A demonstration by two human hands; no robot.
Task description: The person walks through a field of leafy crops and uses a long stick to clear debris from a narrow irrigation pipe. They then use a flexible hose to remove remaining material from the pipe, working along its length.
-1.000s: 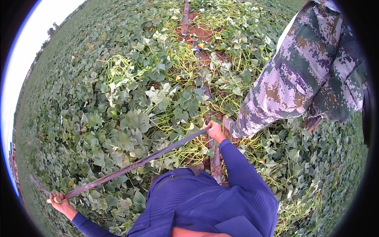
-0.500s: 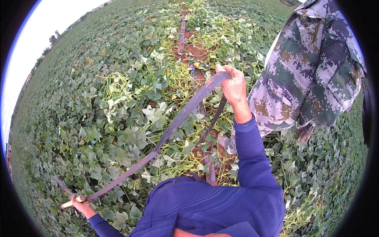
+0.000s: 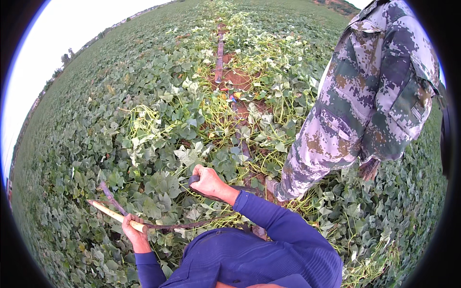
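My left hand [image 3: 134,234] is closed around a pale wooden stick [image 3: 111,212] and a flat dark hose [image 3: 185,225] together. One short end of the hose sticks out past the fingers beside the stick. My right hand [image 3: 211,184] makes a fist around another stretch of the same hose, in front of my body, with a dark fold showing at the fist. Between the hands the hose hangs slack. More of it runs from below my right wrist toward the ground on the right. How the stretches join is partly hidden by my arm.
A person in camouflage clothing [image 3: 355,96] stands close on my right, one hand [image 3: 369,169] hanging low. Leafy green vines [image 3: 158,168] spread all around. Along a strip of bare reddish soil [image 3: 238,79] lies a dark flat pipe [image 3: 219,57], with small coloured pieces [image 3: 234,98] near its end.
My right hand has come down and left, toward my left hand, and the hose has gone from taut to slack. My left hand has moved right and slightly up with the stick.
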